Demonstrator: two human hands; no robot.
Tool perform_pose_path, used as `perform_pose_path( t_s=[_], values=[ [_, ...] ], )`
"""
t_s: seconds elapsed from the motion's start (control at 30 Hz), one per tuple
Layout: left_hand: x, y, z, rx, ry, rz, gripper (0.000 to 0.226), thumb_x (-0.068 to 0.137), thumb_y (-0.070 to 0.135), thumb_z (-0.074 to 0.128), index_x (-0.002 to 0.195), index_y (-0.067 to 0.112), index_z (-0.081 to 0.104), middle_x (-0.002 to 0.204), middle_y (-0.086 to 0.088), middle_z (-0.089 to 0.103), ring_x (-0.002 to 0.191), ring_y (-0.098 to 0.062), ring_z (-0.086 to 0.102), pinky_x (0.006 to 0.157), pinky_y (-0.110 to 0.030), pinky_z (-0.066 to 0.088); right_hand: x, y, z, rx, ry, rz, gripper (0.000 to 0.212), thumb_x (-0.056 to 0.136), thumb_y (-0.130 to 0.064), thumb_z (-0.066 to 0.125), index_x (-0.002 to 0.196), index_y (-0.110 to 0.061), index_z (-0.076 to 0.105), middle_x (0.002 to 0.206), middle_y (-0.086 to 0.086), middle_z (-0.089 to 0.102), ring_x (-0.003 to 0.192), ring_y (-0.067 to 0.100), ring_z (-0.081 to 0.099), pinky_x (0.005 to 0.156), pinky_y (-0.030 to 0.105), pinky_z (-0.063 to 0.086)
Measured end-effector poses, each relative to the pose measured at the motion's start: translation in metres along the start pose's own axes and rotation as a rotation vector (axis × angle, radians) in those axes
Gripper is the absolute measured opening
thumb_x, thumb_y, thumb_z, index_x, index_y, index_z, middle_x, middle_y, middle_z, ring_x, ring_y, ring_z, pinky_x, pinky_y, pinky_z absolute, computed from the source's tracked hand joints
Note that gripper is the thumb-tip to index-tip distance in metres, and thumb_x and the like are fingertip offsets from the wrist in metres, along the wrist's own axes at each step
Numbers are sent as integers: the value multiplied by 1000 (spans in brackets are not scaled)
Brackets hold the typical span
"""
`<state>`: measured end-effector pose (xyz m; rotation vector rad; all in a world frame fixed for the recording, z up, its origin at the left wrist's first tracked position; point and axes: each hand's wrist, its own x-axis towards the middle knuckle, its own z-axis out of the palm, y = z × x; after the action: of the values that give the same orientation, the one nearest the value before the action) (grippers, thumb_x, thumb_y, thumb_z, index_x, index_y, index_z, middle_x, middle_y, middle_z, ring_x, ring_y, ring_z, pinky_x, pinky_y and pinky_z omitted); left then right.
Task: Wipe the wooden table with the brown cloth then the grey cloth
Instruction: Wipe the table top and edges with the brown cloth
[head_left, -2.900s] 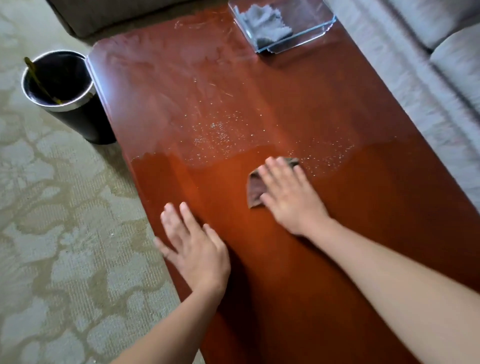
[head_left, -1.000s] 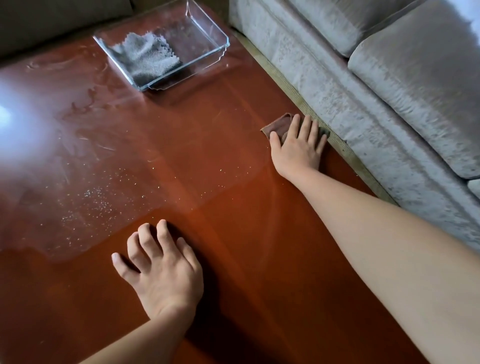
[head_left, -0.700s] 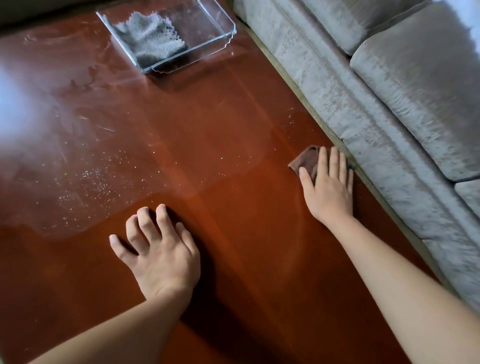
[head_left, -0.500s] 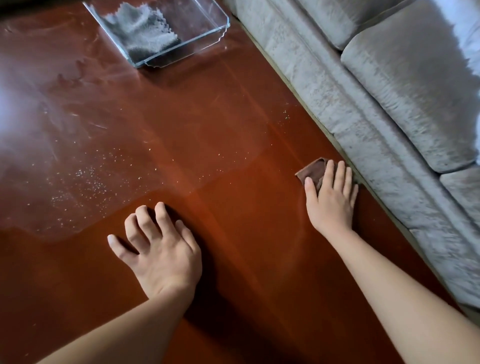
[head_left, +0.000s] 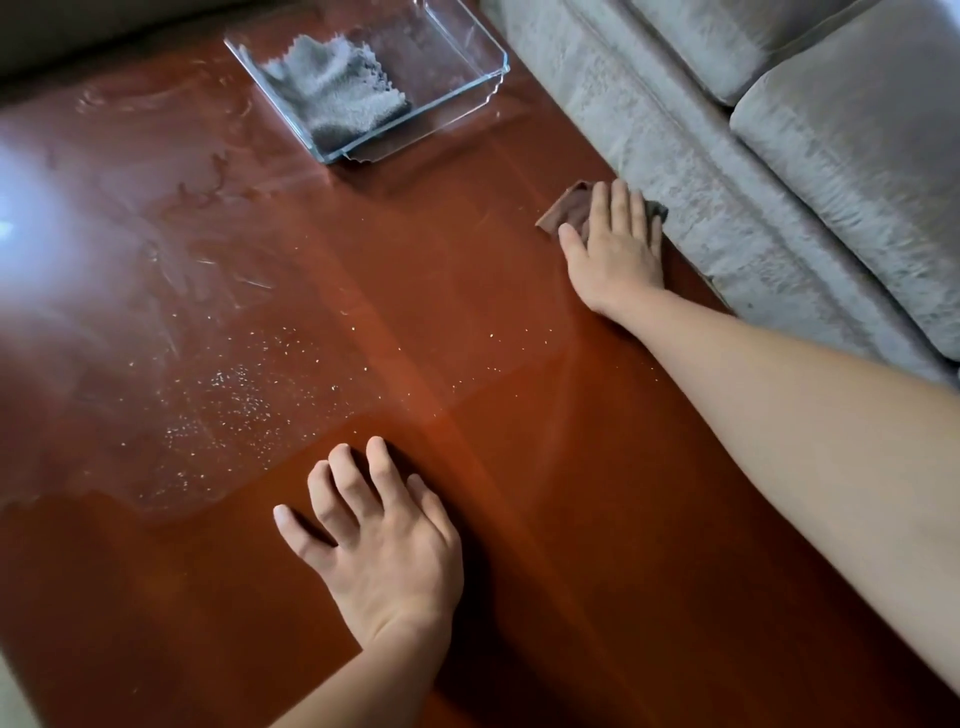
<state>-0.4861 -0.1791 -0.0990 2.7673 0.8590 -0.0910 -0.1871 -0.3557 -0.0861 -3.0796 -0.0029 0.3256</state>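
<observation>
Brown-cloth step in hand: the right hand (head_left: 615, 244), fingers straight, presses the brown cloth (head_left: 569, 208) flat at the sofa-side edge of the table (head_left: 597, 519). The left hand (head_left: 384, 540) rests spread, holding nothing. Next, I judge, comes a sweep toward the crumbs (head_left: 234, 395) (the grey cloth (head_left: 337, 98) waits in its glass tray (head_left: 426, 130)).

Dim, warm indoor light. A white glare patch burns out the left edge of the glossy reddish-brown wooden counter (head_left: 571, 545) and fades rightward into a pale, hazy sheen, so the light comes from the left. The left hand (head_left: 384, 545) casts a soft dark shadow to its right. The grey fabric sofa (head_left: 831, 182) shows smeared, blurred texture towards the right border.
</observation>
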Motion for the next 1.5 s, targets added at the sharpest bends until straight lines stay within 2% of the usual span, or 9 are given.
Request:
perform_pose_path(
  t_s=[0.13,0.27,0.33,0.47,0.6,0.83,1.0,1.37,1.5],
  values=[
    [0,1,-1,5,-3,-12,57,97,38,36,149,14,41,154,-13,33,147,-36,27,122,-69,12,-53,-14,7,-73,-38,-390,75,106,-57,17,167,-15,6,176,8,0,162,25,-4,130,50,-2],
    [-1,1,-2,2,0,-15,57,99,38,33,150,14,40,154,-13,32,148,-36,26,122,-69,11,-106,6,13,-108,-86,-613,72,108,-56,18,168,-20,6,176,3,-1,162,19,-8,130,44,-3],
    [-1,1,-2,2,2,-13,57,99,38,32,150,14,40,154,-13,32,148,-36,26,122,-69,11,-101,30,13,-107,-71,-570,71,107,-57,16,168,-22,8,176,2,1,162,19,-5,131,47,1],
    [-1,1,-1,-2,6,-7,57,99,39,31,149,14,39,154,-13,32,148,-36,26,122,-69,11,-68,70,8,-58,-36,-206,70,108,-57,13,168,-23,0,176,5,-5,162,21,-9,130,47,-4],
    [0,1,-1,-8,1,-8,56,99,38,32,150,14,39,154,-13,32,148,-36,26,123,-68,11,-69,44,9,-50,-10,-86,73,108,-56,16,168,-16,2,176,9,-3,162,25,-7,130,51,-2],
    [0,2,-4,-24,-1,-11,55,100,38,33,149,13,41,154,-13,32,148,-35,25,122,-69,11,-123,-37,24,-90,-39,-440,73,107,-56,16,168,-16,7,176,9,2,162,26,-5,131,51,1],
    [0,2,-8,-33,-16,-4,54,101,39,31,149,15,39,154,-12,32,148,-35,25,123,-68,10,-132,-13,21,-107,-63,-522,68,110,-53,18,168,-22,1,176,3,-4,161,18,-11,131,45,0],
    [-1,4,-9,-38,-25,-19,49,104,32,44,149,14,34,154,-13,26,148,-36,19,123,-68,6,-226,141,31,-52,-65,30,77,104,-64,4,167,-21,-6,175,5,-13,160,19,-16,130,45,-4],
    [0,4,-8,-16,-23,-25,49,104,32,43,149,14,33,153,-13,26,148,-36,19,123,-68,6,-211,171,33,14,9,266,85,101,-68,9,168,-17,7,175,12,4,162,28,1,129,50,3]
  ],
)
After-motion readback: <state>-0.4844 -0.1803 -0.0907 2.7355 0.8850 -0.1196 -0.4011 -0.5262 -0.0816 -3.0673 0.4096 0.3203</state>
